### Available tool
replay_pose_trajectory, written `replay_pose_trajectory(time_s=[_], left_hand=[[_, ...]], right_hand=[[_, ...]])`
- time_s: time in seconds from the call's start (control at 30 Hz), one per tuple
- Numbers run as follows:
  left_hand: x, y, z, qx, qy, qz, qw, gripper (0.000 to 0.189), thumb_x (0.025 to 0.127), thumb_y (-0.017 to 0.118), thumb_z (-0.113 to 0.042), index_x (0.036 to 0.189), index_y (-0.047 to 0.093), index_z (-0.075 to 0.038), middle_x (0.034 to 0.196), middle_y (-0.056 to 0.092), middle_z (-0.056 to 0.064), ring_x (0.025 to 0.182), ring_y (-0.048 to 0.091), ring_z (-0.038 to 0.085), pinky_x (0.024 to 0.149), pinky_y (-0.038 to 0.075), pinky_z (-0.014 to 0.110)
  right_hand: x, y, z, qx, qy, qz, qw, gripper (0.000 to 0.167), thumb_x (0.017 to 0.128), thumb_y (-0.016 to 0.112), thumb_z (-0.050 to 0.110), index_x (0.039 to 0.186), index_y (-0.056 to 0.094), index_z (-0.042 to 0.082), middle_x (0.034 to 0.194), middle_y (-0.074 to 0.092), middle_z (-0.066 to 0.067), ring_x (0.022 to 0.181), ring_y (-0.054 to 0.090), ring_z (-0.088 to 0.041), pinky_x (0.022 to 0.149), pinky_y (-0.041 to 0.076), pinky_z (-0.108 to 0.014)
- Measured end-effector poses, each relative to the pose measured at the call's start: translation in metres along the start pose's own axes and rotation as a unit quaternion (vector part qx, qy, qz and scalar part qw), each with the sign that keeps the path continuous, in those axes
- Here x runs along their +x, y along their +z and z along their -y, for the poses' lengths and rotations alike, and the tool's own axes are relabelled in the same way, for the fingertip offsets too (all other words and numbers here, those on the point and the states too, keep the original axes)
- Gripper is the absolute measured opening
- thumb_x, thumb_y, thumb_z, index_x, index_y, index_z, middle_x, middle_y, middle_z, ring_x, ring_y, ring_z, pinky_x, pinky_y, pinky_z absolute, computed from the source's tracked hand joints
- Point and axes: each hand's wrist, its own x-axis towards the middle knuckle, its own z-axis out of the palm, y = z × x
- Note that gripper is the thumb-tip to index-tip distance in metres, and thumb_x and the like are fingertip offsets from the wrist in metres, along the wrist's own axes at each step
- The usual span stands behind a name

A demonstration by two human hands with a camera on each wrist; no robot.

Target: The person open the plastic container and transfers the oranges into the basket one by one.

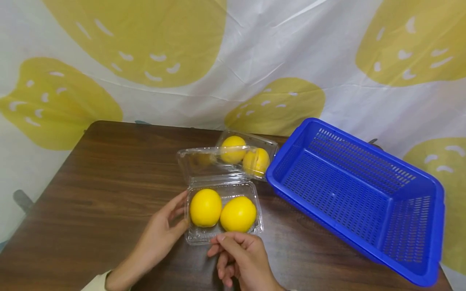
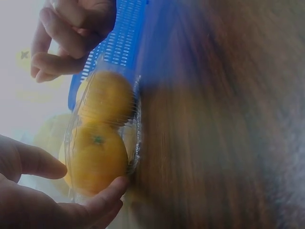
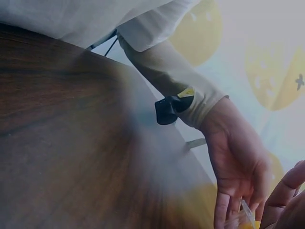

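An open clear plastic clamshell container [image 1: 198,238] lies on the table with two yellow citrus fruits in its base, the left fruit [image 1: 205,207] close against the right fruit [image 1: 238,214]. Its hinged lid [image 1: 196,163] is tipped back, away from the person. My left hand [image 1: 160,228] holds the container's left side, thumb and fingers around its edge; the left wrist view shows the thumb [image 2: 45,162] higher than the fingers. Over the near rim hovers my right hand [image 1: 245,256], its fingers loosely curled and holding nothing.
Behind the lid sits a second clear container [image 1: 271,145] with two yellow fruits in it. A blue perforated basket [image 1: 349,230] stands to the right, close beside it. A fruit-patterned cloth [image 1: 255,48] hangs behind the brown wooden table [image 1: 109,182].
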Motion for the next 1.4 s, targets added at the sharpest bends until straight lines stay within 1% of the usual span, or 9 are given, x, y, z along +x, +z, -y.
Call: replay_pose_trajectory(time_s=[0.27,0.53,0.67,0.8,0.87,0.93,1.13,1.23,1.4], left_hand=[[-0.003,0.001,0.001,-0.032,-0.009,0.012,0.9994,0.078,0.098,0.069,0.008,0.169,0.036,-0.001,0.170,0.044,0.025,0.146,0.057,0.041,0.118,0.051,0.047],[-0.008,0.001,0.002,-0.067,-0.010,0.040,0.9969,0.086,0.097,0.068,0.009,0.172,0.029,-0.003,0.178,0.027,0.025,0.155,0.044,0.046,0.113,0.056,0.038],[-0.009,0.001,0.003,-0.074,-0.006,0.051,0.9959,0.089,0.097,0.068,0.009,0.174,0.026,-0.004,0.179,0.021,0.025,0.157,0.040,0.049,0.111,0.057,0.037],[-0.010,0.002,0.004,-0.084,0.001,0.054,0.9950,0.093,0.094,0.068,0.010,0.174,0.024,-0.005,0.181,0.018,0.023,0.160,0.033,0.049,0.115,0.054,0.039],[-0.011,0.002,0.005,-0.093,0.001,0.059,0.9940,0.095,0.093,0.067,0.010,0.175,0.023,-0.006,0.182,0.016,0.021,0.161,0.030,0.049,0.117,0.052,0.040],[-0.012,0.003,0.005,-0.103,-0.001,0.065,0.9925,0.097,0.092,0.067,0.009,0.176,0.021,-0.009,0.182,0.015,0.020,0.163,0.028,0.048,0.119,0.050,0.041],[-0.014,0.003,0.008,-0.131,-0.005,0.083,0.9878,0.101,0.093,0.069,0.007,0.178,0.018,-0.015,0.184,0.011,0.015,0.166,0.023,0.043,0.123,0.045,0.038],[-0.016,0.002,0.010,-0.136,-0.008,0.085,0.9870,0.101,0.094,0.071,0.006,0.177,0.018,-0.013,0.184,0.012,0.016,0.165,0.024,0.042,0.121,0.047,0.030],[-0.019,0.001,0.011,-0.152,-0.021,0.092,0.9839,0.103,0.093,0.073,0.006,0.177,0.017,-0.012,0.183,0.015,0.018,0.165,0.023,0.040,0.120,0.047,0.028]], right_hand=[[0.000,0.002,0.009,-0.007,-0.008,-0.017,0.9998,0.031,0.109,0.068,0.019,0.114,0.075,-0.010,0.092,0.080,-0.008,0.054,0.062,-0.006,0.042,0.049,-0.017],[0.005,-0.002,0.018,-0.064,-0.057,-0.004,0.9963,0.039,0.108,0.068,0.013,0.121,0.065,-0.024,0.097,0.080,-0.012,0.057,0.064,-0.008,0.046,0.052,-0.018],[0.010,-0.006,0.024,-0.135,-0.114,0.021,0.9841,0.030,0.106,0.069,0.005,0.122,0.068,-0.020,0.105,0.078,-0.030,0.061,0.068,-0.011,0.049,0.057,-0.021],[0.014,-0.010,0.030,-0.200,-0.188,0.033,0.9610,0.022,0.103,0.069,-0.001,0.120,0.072,-0.015,0.099,0.074,-0.038,0.065,0.070,-0.014,0.052,0.061,-0.028],[0.016,-0.013,0.033,-0.242,-0.230,0.034,0.9419,0.021,0.102,0.070,-0.002,0.121,0.074,-0.010,0.099,0.075,-0.033,0.071,0.071,-0.014,0.058,0.063,-0.029],[0.018,-0.015,0.036,-0.305,-0.284,0.033,0.9082,0.022,0.100,0.074,-0.002,0.122,0.076,-0.003,0.102,0.077,-0.021,0.078,0.070,-0.013,0.064,0.063,-0.028],[0.029,-0.022,0.045,-0.477,-0.429,0.034,0.7663,0.039,0.093,0.083,-0.001,0.130,0.073,0.007,0.117,0.075,-0.004,0.102,0.070,-0.020,0.087,0.065,-0.031],[0.034,-0.025,0.047,-0.541,-0.442,0.031,0.7153,0.043,0.091,0.085,0.005,0.132,0.072,0.004,0.128,0.073,-0.007,0.116,0.067,-0.022,0.101,0.062,-0.035],[0.042,-0.028,0.050,-0.640,-0.394,0.026,0.6592,0.050,0.092,0.087,0.019,0.137,0.070,0.004,0.136,0.067,-0.005,0.126,0.058,-0.023,0.110,0.054,-0.040]])
